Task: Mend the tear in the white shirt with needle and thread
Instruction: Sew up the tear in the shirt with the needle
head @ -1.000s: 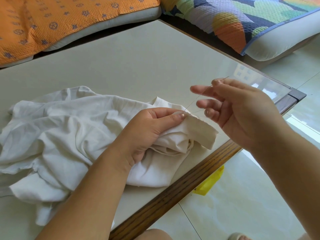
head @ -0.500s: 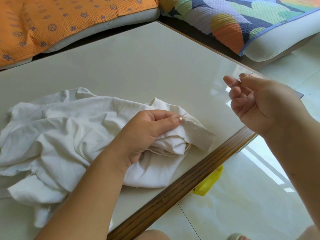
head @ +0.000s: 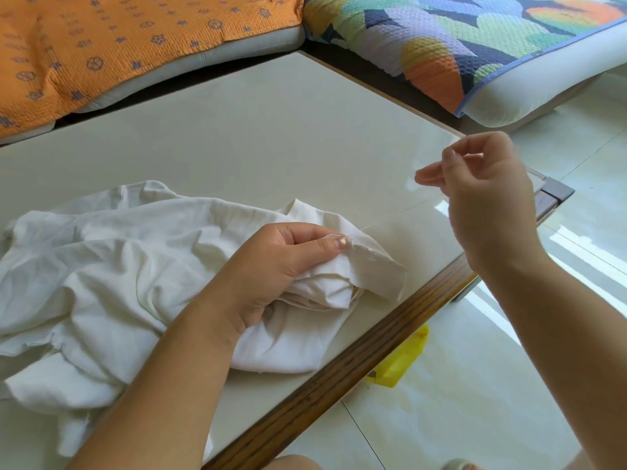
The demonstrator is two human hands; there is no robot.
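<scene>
Two hands are at the near right part of the table, which has a pale glossy top and a dark wood edge strip. The left hand grips a bunched fold of the white shirt, thumb pressed flat on the cloth against the forefinger, other fingers curled under the fold. The rest of the shirt lies crumpled on the tabletop, spreading left. A short ragged line shows in the cloth just past the thumb tip. The thread leaves the fabric beside that thumb and runs taut, up and right, to the right hand. That hand is raised off the table above its right corner, well apart from the shirt. Its fingers are curled, thumb and forefinger closed in a tight pinch, one finger sticking out left. The needle is too small to make out, so I can't confirm it's in the pinch. A yellow object is on the floor tiles below the table edge. An orange cushion and a multicoloured cushion sit beyond the far side.
</scene>
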